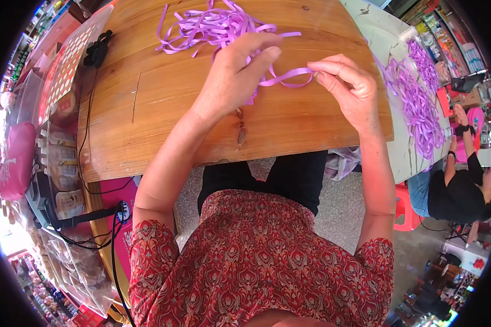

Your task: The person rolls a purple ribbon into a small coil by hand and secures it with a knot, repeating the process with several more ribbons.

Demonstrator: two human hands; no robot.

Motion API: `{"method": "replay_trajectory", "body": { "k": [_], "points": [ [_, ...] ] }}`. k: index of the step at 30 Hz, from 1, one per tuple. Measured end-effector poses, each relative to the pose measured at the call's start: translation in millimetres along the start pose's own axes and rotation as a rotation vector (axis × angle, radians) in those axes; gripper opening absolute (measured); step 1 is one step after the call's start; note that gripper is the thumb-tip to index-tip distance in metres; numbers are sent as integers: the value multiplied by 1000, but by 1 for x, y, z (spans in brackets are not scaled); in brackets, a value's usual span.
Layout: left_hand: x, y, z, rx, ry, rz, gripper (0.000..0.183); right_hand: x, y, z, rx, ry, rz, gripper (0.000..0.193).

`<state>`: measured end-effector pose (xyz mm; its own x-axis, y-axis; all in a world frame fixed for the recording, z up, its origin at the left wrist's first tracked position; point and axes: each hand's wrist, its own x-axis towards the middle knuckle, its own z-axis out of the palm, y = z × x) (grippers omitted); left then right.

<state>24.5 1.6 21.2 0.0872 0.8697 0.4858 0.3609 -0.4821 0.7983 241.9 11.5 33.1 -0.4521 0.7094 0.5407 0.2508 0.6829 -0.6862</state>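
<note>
Purple ribbon runs between my two hands in a slack loop [289,82] above the wooden table. My right hand [350,87] pinches one end of it between thumb and forefinger. My left hand [234,76] is curled round ribbon; its thumb and forefinger stand a little apart, with purple showing between them. A short piece of ribbon peeks out below this palm, and its other fingers are mostly hidden. Just beyond my left hand lies a loose, tangled pile of purple ribbons [213,26].
The wooden table [163,131] has a dark cable along its left side. More ribbon bundles [417,109] lie on a pale table at right, where another person [458,185] in black sits. A pink pouch [17,161] and a clear bin of packets [64,169] stand at left.
</note>
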Motion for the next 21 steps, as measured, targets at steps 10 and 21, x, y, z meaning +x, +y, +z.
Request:
{"method": "replay_trajectory", "body": {
  "k": [10, 21],
  "points": [
    [-16, 23, 22, -518, -248, -323, 17, -7, -21, -7, -31, 21, -16, 26],
    [-27, 25, 16, -719, -173, -502, 8, -19, -28, -28, -34, 104, 20, 22]
  ]
}}
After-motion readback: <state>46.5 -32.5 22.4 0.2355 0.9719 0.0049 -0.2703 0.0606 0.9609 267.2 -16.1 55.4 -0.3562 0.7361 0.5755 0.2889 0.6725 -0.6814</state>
